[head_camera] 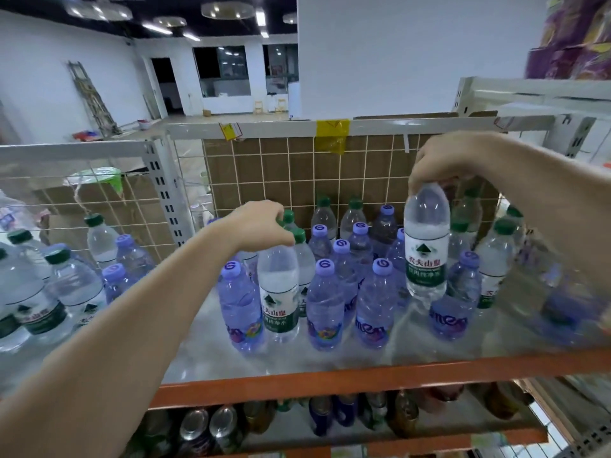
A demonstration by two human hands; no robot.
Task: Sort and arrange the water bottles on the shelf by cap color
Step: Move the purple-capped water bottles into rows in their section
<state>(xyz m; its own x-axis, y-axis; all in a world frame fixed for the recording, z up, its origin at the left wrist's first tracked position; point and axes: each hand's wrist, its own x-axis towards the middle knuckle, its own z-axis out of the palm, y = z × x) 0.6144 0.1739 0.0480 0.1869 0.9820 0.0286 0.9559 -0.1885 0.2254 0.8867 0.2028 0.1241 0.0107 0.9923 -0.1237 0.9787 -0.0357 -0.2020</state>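
We've got both hands on bottles here. Our left hand (261, 226), centre of the frame, is clamped over the top of a green-label bottle (279, 292) that stands on the shelf (330, 358), so its cap is hidden under the fingers. Our right hand (446, 163), upper right, pinches the neck of a second green-label bottle (426, 246) and holds it up above the others, with its base clear of the purple caps below.

Room-wise, the shelf has a bare strip along the front, right behind the orange front edge (363, 378) at the bottom of the frame, plus an open patch at lower right, though that corner is blurred. The wire grid back panel (297, 173) closes off the rear and a white slotted upright (168, 190) marks the left limit of this bay.

The mid-frame cluster is mostly purple-cap bottles (325, 309) with a swirl mark on each cap; their label print is too distorted to read properly. Green-cap bottles (322, 213) sit in the back row and more stand at far left (66, 285). The green labels read 农夫山泉 under a little mountain logo, with smaller print below that we can't make out cleanly.
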